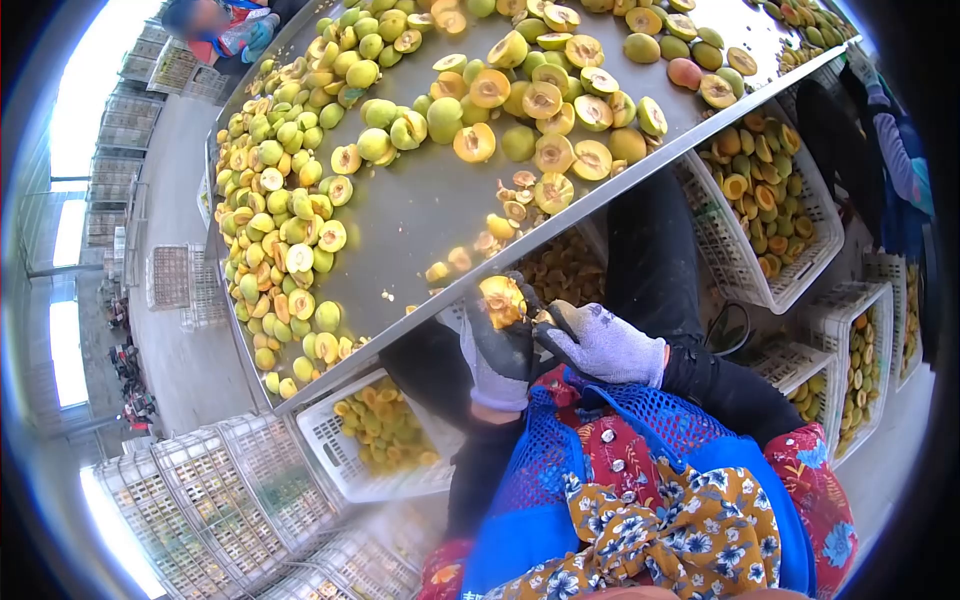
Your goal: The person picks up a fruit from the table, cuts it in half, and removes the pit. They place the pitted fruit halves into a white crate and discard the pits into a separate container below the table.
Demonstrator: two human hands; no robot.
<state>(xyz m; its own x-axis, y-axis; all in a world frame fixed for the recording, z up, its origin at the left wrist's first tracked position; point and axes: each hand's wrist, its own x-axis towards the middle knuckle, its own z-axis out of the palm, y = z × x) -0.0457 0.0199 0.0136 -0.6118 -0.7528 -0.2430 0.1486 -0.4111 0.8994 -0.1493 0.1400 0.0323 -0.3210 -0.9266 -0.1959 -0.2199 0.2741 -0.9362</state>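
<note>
Your gloved left hand (492, 355) wrapped around a cut stone fruit (502, 301), just beside the near edge of the bench (400, 230), your right hand (605, 342) curled close by, its grip unclear.

Cloth gloves (612, 345) look matt, the metal table (410, 215) smooth.

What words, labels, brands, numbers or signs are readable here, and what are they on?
None can be read.
Blue apron: a few white marks low down at the picture's edge, too small and cut off to read.
Left glove, right glove, metal table: no lettering I can make out.
Stacked crates: too blurred to rule out small markings.
</note>
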